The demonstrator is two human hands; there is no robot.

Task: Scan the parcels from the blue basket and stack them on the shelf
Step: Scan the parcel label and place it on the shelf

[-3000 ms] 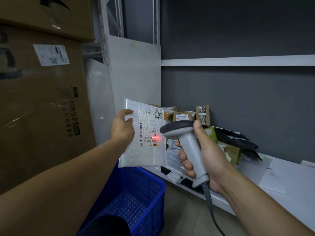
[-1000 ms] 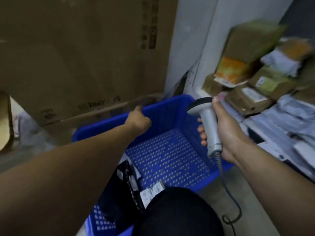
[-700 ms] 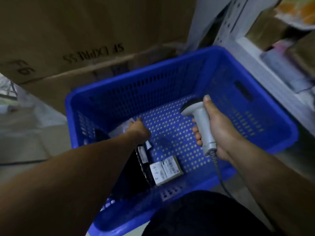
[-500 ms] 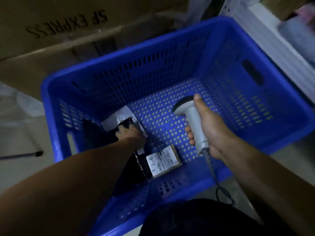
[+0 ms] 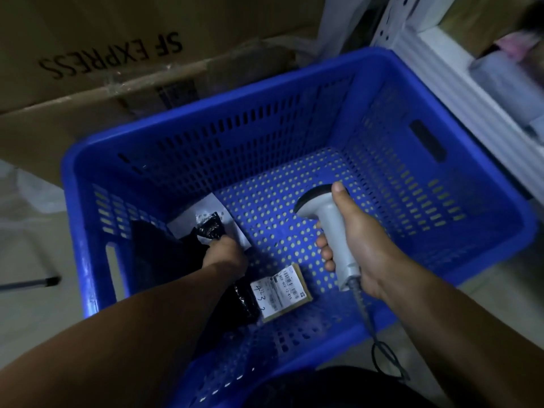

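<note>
Inside the blue basket (image 5: 250, 142), against its left wall, lie dark plastic-wrapped parcels whose number cannot be told in the gloom. The left hand (image 5: 225, 253) reaches down among them, fingers curled onto a black plastic parcel (image 5: 209, 228) with a white label, lying flat on the basket floor. Just right of it sits one small carton parcel (image 5: 281, 291), label up, its long axis slanting from near-left to far-right. The right hand (image 5: 359, 245) is wrapped round the handle of one scanner (image 5: 326, 228), head pointing away and left, handle running back toward the person. The shelf (image 5: 459, 83) edge stands at far right.
</note>
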